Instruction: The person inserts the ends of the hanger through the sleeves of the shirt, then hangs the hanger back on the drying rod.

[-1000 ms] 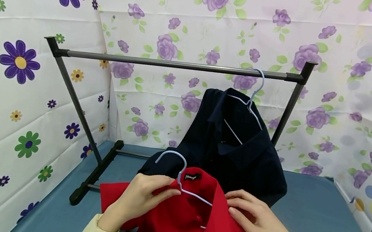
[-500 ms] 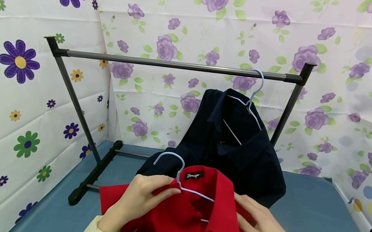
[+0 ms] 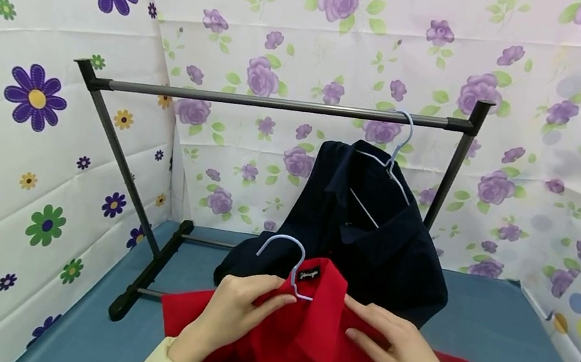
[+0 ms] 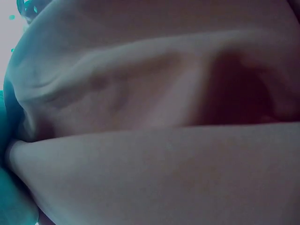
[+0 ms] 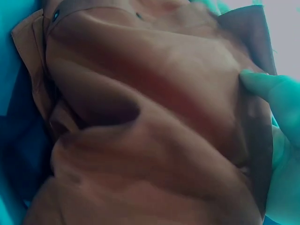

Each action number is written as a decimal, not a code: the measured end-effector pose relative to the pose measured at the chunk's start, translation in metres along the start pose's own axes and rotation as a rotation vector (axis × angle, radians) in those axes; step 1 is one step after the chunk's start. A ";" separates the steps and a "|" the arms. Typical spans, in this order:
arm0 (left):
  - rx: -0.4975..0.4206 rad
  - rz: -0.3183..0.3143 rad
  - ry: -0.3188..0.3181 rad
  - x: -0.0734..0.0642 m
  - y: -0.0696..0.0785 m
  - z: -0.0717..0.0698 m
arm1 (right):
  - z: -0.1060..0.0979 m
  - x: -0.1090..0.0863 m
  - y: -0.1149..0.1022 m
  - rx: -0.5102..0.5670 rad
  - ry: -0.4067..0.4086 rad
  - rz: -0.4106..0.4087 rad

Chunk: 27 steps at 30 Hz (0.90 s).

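A red collared shirt [image 3: 278,339] with a black neck label [image 3: 309,274] is held up low in the head view. Inside its collar sits a pale blue hanger [image 3: 283,237], its hook rising above the neckline; most of its body is hidden in the shirt. My left hand [image 3: 240,310] pinches the collar's left side beside the hanger's neck, thumb in front. On the other side my right hand [image 3: 395,346] pinches the shirt near the collar and shoulder. In the right wrist view, its thumb [image 5: 258,85] lies over the fabric. Shirt cloth [image 4: 154,173] fills most of the left wrist view.
Behind the red shirt, a dark navy shirt [image 3: 391,268] hangs from a light blue hanger [image 3: 408,130] at the right end of a black metal rack's bar [image 3: 258,100]. The rack stands on a blue-grey surface [image 3: 495,337]. Flower-printed cloth [image 3: 203,153] covers the walls.
My right hand shifted right, then back left with the collar. The collar opening has narrowed, hiding more of the hanger. My left hand and the hook moved slightly right.
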<state>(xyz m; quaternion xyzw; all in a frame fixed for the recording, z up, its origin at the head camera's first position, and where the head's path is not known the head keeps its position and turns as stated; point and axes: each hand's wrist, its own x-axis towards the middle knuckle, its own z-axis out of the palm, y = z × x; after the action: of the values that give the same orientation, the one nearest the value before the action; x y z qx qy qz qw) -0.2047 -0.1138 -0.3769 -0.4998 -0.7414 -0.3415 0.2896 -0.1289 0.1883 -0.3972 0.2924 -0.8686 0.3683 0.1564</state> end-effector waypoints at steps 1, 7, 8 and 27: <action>0.001 -0.002 0.001 0.001 0.000 0.001 | 0.001 0.001 -0.001 0.001 -0.001 -0.012; -0.015 -0.025 -0.012 0.002 0.003 0.007 | 0.004 0.003 -0.004 0.027 0.002 -0.027; -0.020 -0.026 -0.017 0.002 0.003 0.008 | 0.005 0.004 -0.004 0.040 0.006 -0.029; 0.051 0.005 -0.032 0.001 -0.004 -0.014 | 0.005 0.000 0.008 0.053 0.248 -0.142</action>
<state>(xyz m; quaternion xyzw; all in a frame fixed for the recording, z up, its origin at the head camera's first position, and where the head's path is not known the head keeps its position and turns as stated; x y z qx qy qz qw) -0.2075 -0.1250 -0.3686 -0.4996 -0.7531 -0.3139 0.2911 -0.1337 0.1890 -0.4050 0.3095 -0.8096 0.4124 0.2805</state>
